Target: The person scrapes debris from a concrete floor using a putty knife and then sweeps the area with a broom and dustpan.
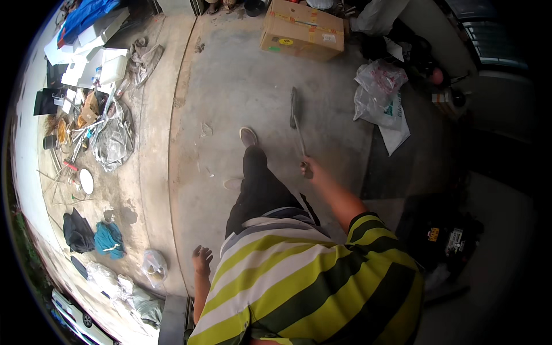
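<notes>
My right hand (pixel 308 168) is closed around the handle of a long-handled tool (pixel 299 137), whose dark, narrow head lies at the far end over the concrete floor. The head looks like a brush or broom, seen edge-on; its exact kind cannot be told. At my left side hangs my left hand (pixel 202 259), fingers loosely apart, holding nothing. Between the hands are my dark trousers and two shoes on the floor, the forward shoe (pixel 248 137) pointing ahead.
A taped cardboard box (pixel 302 32) stands ahead. Plastic bags (pixel 379 92) lie to the right. On the left, past a floor groove, are foam pieces (pixel 92 69), a grey sack (pixel 113 140), sticks, a white lid (pixel 86 181) and cloths (pixel 108 239). A dark bulky object sits at lower right.
</notes>
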`<state>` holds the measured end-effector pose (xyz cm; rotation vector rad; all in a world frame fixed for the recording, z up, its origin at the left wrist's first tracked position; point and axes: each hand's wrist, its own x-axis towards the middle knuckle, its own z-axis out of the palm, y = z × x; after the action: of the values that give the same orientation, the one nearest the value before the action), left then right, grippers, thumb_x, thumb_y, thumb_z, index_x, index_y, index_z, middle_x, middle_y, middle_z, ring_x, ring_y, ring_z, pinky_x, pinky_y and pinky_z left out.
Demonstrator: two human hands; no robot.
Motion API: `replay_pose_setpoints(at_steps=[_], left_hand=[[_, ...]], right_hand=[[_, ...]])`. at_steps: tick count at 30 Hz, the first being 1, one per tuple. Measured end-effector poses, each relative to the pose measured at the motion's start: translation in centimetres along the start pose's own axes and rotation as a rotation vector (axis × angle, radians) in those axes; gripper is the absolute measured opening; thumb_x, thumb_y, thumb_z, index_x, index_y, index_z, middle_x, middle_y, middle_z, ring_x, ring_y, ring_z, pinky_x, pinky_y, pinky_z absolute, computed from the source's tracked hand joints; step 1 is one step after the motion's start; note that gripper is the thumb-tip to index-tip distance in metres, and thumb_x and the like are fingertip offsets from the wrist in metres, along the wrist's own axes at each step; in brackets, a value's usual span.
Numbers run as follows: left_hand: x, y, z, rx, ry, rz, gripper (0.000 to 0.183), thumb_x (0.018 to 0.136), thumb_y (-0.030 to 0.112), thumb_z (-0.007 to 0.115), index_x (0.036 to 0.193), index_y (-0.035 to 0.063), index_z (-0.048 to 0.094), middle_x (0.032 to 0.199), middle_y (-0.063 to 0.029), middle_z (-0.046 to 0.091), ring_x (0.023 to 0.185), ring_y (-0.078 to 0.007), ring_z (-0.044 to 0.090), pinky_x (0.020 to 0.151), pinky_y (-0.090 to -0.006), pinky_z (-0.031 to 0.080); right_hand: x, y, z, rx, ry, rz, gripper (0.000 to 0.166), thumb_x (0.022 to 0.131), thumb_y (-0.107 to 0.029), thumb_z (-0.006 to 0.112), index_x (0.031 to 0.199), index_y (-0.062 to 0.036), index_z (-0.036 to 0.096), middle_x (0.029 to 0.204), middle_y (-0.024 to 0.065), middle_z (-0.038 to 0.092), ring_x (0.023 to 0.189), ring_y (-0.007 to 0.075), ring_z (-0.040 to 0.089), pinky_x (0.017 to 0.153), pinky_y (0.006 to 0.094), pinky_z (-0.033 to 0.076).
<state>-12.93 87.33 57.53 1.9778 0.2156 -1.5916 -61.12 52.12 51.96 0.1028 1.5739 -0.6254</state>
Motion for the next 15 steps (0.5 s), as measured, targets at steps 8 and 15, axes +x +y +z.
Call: replay_pose_setpoints(at_steps=[8,15], left_hand=[[-1.0,-4.6,-2.1,0.305,0.080,0.039,0.054,0.091,0.025,0.063,0.131,-0.0084,0.048,0.107,-0.0237,0.066,0.092,-0.0247,0.067,0.081,-0.0316,0.053],[-2.4,5.8,7.0,0.316,0.055,-0.012,0.051,0.094,0.022,0.059,0.135,-0.0051,0.043,0.112,-0.0225,0.064,0.097,-0.0238,0.065,0.080,-0.0336,0.053]], right_hand=[[15.0,-7.0,-13.1,0.411,0.377,0.099,0.004,0.091,-0.006,0.053,0.093,-0.0028,0.052,0.077,0.0106,0.056,0.057,0.0218,0.053,0.051,0.0382,0.045],[13.3,-12.8,6.9,0.219,0.338,0.134,0.019,0.090,-0.005,0.050,0.108,-0.0027,0.055,0.095,0.0158,0.058,0.075,0.0262,0.059,0.054,0.0374,0.051]])
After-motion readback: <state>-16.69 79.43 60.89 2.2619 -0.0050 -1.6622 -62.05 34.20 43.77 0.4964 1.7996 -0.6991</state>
